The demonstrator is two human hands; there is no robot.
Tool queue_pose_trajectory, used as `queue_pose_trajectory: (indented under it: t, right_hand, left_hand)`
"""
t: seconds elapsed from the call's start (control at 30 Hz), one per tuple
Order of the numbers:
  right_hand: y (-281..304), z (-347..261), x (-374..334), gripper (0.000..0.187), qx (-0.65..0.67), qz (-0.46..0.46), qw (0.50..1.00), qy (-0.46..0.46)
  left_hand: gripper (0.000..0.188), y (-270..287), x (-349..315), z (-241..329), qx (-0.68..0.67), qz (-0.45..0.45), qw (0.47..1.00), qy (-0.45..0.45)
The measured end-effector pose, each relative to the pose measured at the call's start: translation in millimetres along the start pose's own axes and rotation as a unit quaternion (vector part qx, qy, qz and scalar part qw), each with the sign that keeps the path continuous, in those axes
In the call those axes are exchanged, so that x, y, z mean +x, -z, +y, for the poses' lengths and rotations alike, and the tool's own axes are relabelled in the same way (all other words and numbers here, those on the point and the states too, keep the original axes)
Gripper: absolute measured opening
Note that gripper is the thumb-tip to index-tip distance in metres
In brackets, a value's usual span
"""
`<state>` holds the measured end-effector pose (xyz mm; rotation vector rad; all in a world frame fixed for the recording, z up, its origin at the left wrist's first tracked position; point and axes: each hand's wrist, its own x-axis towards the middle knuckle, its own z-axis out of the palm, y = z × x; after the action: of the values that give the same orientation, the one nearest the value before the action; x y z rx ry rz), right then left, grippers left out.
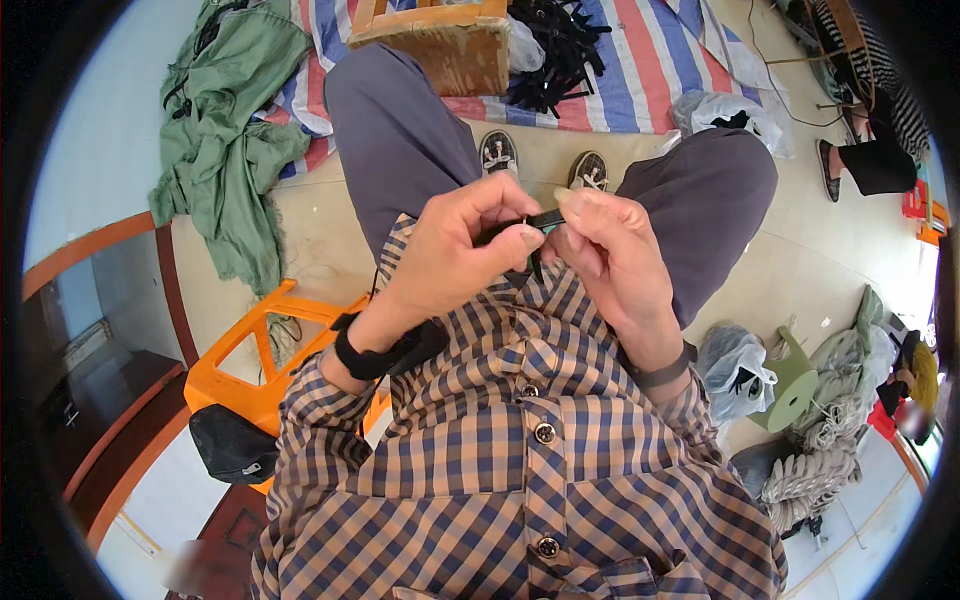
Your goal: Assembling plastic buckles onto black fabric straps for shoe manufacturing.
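Note:
I sit with both hands raised in front of my checked shirt. My left hand and my right hand meet at the fingertips and pinch a small black piece between them. Most of the piece is hidden by my fingers, so its shape is unclear. Each wrist carries a dark band. My knees in grey trousers spread out below the hands, with my two shoes on the floor between them.
A pile of black pieces lies on a striped sheet beside a wooden box. Green cloth lies at the left. An orange plastic stool stands by my left side. Bags and rope coils are at the right, and another person sits at the far right.

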<state>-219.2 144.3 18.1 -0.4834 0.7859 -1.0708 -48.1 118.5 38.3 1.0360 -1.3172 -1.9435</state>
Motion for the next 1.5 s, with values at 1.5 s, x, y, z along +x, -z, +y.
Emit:
queue_pose_trajectory:
  t: [1.5]
  right_hand:
    - [-5,-8,10,0.019,-0.057,0.0,0.994,0.094]
  left_hand:
    - [0.033,10,7,-6,-0.208,-0.139,0.95,0.186]
